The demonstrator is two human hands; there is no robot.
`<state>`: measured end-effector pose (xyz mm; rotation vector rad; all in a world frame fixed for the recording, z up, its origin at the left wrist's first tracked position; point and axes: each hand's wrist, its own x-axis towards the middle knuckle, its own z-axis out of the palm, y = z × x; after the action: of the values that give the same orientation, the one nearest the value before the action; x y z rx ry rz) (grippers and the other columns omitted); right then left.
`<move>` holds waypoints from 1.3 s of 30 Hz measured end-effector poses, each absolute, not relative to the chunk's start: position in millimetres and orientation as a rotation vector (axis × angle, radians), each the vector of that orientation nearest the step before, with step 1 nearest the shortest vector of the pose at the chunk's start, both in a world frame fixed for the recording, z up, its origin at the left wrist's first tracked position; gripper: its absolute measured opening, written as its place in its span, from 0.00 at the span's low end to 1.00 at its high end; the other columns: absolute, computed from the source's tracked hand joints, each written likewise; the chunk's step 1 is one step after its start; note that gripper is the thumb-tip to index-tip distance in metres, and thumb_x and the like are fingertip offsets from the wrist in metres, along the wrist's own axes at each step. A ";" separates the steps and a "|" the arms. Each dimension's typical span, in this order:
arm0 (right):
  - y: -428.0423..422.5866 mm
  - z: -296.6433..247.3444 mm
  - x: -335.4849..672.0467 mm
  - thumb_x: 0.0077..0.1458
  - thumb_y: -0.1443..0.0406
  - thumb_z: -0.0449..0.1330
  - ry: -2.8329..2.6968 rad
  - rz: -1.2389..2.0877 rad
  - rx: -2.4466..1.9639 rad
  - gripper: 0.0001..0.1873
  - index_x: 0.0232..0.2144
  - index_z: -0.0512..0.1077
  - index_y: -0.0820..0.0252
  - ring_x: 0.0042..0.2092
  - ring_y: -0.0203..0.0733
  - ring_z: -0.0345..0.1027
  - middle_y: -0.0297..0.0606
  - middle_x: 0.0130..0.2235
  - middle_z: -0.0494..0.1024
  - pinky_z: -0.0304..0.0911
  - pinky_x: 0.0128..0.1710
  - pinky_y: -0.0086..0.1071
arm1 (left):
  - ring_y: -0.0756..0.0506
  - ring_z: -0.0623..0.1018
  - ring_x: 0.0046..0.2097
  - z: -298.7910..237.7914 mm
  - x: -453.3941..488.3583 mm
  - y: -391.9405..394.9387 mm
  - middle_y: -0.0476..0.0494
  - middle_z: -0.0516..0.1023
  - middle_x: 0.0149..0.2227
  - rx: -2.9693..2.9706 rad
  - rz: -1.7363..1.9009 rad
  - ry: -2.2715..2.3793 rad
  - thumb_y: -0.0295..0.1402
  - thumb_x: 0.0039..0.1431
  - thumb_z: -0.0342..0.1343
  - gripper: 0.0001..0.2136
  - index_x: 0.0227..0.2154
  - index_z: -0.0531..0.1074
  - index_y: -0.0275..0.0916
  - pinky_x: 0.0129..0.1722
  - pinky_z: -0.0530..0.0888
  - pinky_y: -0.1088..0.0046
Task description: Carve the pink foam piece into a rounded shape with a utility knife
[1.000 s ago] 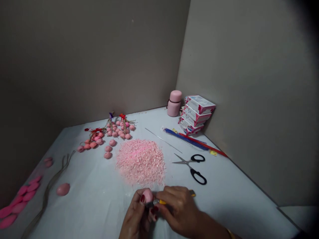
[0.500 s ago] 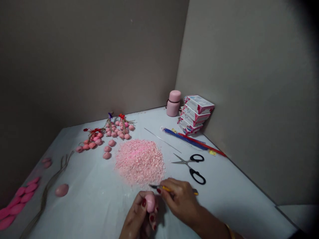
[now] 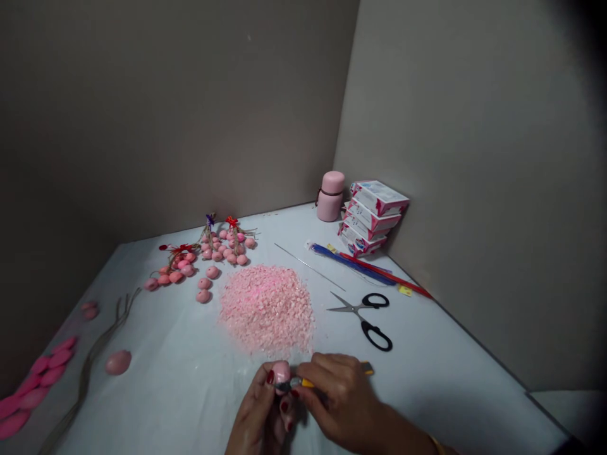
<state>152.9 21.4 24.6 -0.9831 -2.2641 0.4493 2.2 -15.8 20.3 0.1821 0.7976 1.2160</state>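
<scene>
At the front of the table, my left hand [image 3: 258, 407] is closed around a small pink soap-like ball [image 3: 281, 370], its thumb pressed on the near side. My right hand [image 3: 339, 392] grips a yellow-handled craft knife [image 3: 307, 383] whose dark blade lies against the ball's surface. The knife's rear end sticks out behind the knuckles. Just beyond both hands spreads a heap of pink shavings [image 3: 268, 309]. Black-handled scissors [image 3: 358, 309] lie spread apart to the right of the heap.
Bundles of pink balls tied with twine [image 3: 222, 246] lie at the back left, with brown cords [image 3: 90, 354] and bright pink ovals [image 3: 35, 385] nearer. A thin metal rod [image 3: 310, 266], blue strips [image 3: 351, 262], a pink flask [image 3: 331, 197] and stacked boxes [image 3: 374, 215] stand or lie right.
The knife has come down and toward me, from above the ball onto its surface. My left hand has shifted slightly left with the ball, which is turned a little.
</scene>
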 end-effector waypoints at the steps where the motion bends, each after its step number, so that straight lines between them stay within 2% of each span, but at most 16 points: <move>1: 21.7 24.0 152.9 0.66 0.59 0.45 -2.261 0.439 -0.989 0.19 0.32 0.72 0.58 0.26 0.39 0.66 0.35 0.25 0.73 0.53 0.27 0.32 | 0.53 0.65 0.25 20.0 1.7 -15.8 0.52 0.69 0.23 0.175 1.207 0.808 0.38 0.42 0.69 0.11 0.27 0.79 0.39 0.24 0.62 0.78; 7: 33.3 21.9 159.7 0.63 0.63 0.48 -2.204 0.516 -1.136 0.15 0.30 0.72 0.58 0.27 0.39 0.68 0.35 0.25 0.75 0.55 0.27 0.30 | 0.54 0.64 0.23 18.7 2.3 -16.4 0.52 0.70 0.22 0.242 1.208 0.799 0.39 0.44 0.69 0.11 0.29 0.78 0.37 0.22 0.61 0.80; 12: 33.6 23.1 162.3 0.63 0.63 0.48 -2.138 0.557 -1.129 0.15 0.29 0.71 0.59 0.27 0.38 0.68 0.35 0.26 0.75 0.55 0.28 0.29 | 0.55 0.65 0.23 16.9 3.4 -16.4 0.52 0.70 0.23 0.216 1.221 0.781 0.40 0.44 0.68 0.12 0.23 0.75 0.37 0.22 0.60 0.80; 16: 23.0 26.4 155.6 0.66 0.60 0.46 -2.251 0.523 -0.963 0.18 0.32 0.72 0.59 0.27 0.38 0.67 0.35 0.25 0.74 0.54 0.28 0.30 | 0.55 0.65 0.24 14.7 3.5 -16.5 0.54 0.67 0.23 0.198 1.236 0.761 0.39 0.44 0.68 0.11 0.27 0.77 0.38 0.23 0.62 0.79; 20: 20.8 28.3 153.2 0.67 0.60 0.45 -2.273 0.477 -1.000 0.19 0.31 0.72 0.58 0.26 0.38 0.66 0.35 0.24 0.73 0.53 0.27 0.31 | 0.54 0.64 0.25 12.8 3.3 -16.1 0.53 0.68 0.24 0.241 1.253 0.756 0.38 0.46 0.67 0.10 0.27 0.77 0.38 0.24 0.62 0.78; 31: 24.7 23.7 152.6 0.62 0.63 0.49 -2.209 0.601 -1.135 0.14 0.29 0.72 0.58 0.28 0.39 0.70 0.35 0.26 0.75 0.55 0.28 0.29 | 0.53 0.66 0.25 15.0 0.5 -13.8 0.54 0.68 0.24 0.270 1.272 0.868 0.40 0.46 0.67 0.12 0.30 0.78 0.38 0.25 0.62 0.77; 36: 35.8 20.6 157.1 0.61 0.63 0.49 -2.147 0.602 -1.327 0.14 0.28 0.72 0.57 0.28 0.40 0.71 0.36 0.26 0.77 0.55 0.28 0.30 | 0.53 0.62 0.24 10.4 0.1 -12.4 0.52 0.67 0.23 0.431 1.256 0.815 0.43 0.47 0.66 0.14 0.23 0.73 0.37 0.23 0.61 0.78; 39: 41.6 18.1 160.3 0.64 0.61 0.47 -2.101 0.567 -1.341 0.18 0.27 0.71 0.57 0.28 0.40 0.71 0.36 0.26 0.76 0.55 0.28 0.29 | 0.54 0.63 0.23 5.5 -1.1 -10.2 0.52 0.69 0.23 0.408 1.212 0.777 0.43 0.46 0.66 0.13 0.23 0.73 0.38 0.21 0.60 0.80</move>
<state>160.3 41.6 18.1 -1.3406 -2.1013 0.5674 -1.1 -10.2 5.5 0.4083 0.7766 1.2123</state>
